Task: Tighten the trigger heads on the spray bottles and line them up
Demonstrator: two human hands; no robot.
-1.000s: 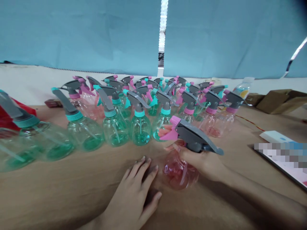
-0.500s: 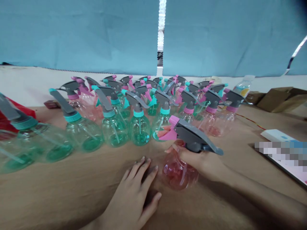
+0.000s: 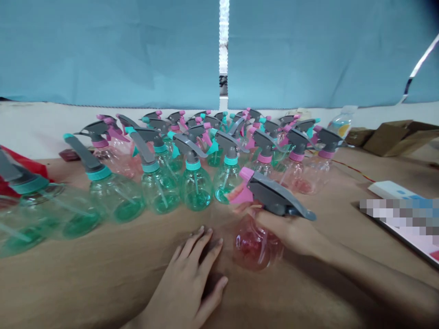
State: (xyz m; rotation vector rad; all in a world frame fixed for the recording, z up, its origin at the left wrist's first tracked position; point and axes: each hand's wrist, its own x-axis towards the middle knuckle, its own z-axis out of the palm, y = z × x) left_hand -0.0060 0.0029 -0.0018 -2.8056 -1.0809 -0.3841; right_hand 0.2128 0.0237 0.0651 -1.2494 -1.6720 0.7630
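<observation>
My right hand is wrapped round the neck of a pink spray bottle, just below its grey and pink spray head. That bottle stands upright on the brown table. Palm down with its fingers spread, my left hand lies on the table to the left of the bottle and holds nothing. Beyond both hands stand several spray bottles, among them a green one in front and a pink one further right.
Larger-looking green bottles stand at the left, near a red item. At the right are an open cardboard box, a clear bottle and a white and blue item. A blue cloth hangs behind.
The view has shifted slightly, so the bottles at the back appear a little further left. My right hand still grips the pink bottle, and my left hand remains flat on the table.
</observation>
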